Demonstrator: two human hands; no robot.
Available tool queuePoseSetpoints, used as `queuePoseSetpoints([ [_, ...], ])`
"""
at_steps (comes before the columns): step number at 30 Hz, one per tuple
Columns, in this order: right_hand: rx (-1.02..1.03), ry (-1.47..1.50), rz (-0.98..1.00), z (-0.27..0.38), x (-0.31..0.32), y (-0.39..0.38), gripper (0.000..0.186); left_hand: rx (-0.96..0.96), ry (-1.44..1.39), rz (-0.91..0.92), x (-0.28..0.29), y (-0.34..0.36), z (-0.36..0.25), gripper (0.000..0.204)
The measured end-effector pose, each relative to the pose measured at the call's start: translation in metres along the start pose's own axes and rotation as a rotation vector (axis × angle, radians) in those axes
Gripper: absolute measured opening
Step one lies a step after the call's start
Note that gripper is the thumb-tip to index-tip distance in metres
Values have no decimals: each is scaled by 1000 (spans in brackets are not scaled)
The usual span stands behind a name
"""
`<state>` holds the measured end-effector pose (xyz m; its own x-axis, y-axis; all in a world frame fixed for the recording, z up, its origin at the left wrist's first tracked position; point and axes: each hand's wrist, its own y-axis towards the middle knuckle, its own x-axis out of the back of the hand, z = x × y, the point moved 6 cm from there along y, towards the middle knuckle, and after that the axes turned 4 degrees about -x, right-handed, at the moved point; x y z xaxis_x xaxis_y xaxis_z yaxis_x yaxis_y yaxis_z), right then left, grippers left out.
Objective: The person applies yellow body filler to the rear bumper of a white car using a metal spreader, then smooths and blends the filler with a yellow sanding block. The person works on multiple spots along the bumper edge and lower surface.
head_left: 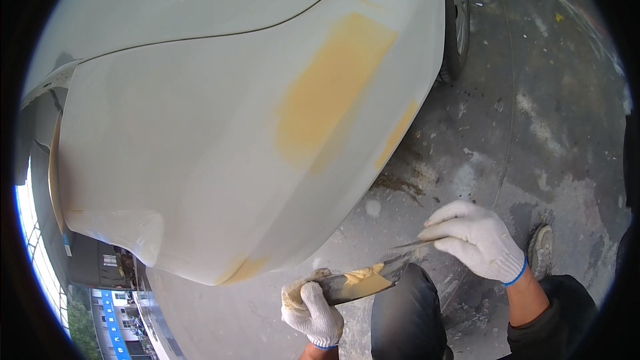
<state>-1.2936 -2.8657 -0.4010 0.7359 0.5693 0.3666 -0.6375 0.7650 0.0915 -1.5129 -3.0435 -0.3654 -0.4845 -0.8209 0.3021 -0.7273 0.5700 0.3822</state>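
Note:
A white car body panel (200, 127) carries a large patch of yellow filler (337, 90), with smaller yellow smears along its lower edge. Below it, my left hand (310, 313), in a soiled white knit glove, grips a dark flat putty board (347, 297) with yellow paste (363, 273) on it. To the right, my right hand (470, 237), gloved in white with a blue cuff, holds a thin spreader (413, 245) between thumb and fingers, its blade angled toward the board and near its far end.
The car's wheel (458, 20) is at the upper right, over stained concrete floor (527, 127). My bent knee (407, 313) and a shoe (540, 250) are at the bottom. At the lower left are another vehicle, a blue banner (113, 320) and trees (83, 327).

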Motion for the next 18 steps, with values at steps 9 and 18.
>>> queuePoseSetpoints([
  [9,-413,566,-228,-3,-19,10,24,61,-402,-72,-38,-19,-12,30],
  [18,-401,999,-203,15,-59,6,38,122,-70,225,-35,-68,-11,24],
])
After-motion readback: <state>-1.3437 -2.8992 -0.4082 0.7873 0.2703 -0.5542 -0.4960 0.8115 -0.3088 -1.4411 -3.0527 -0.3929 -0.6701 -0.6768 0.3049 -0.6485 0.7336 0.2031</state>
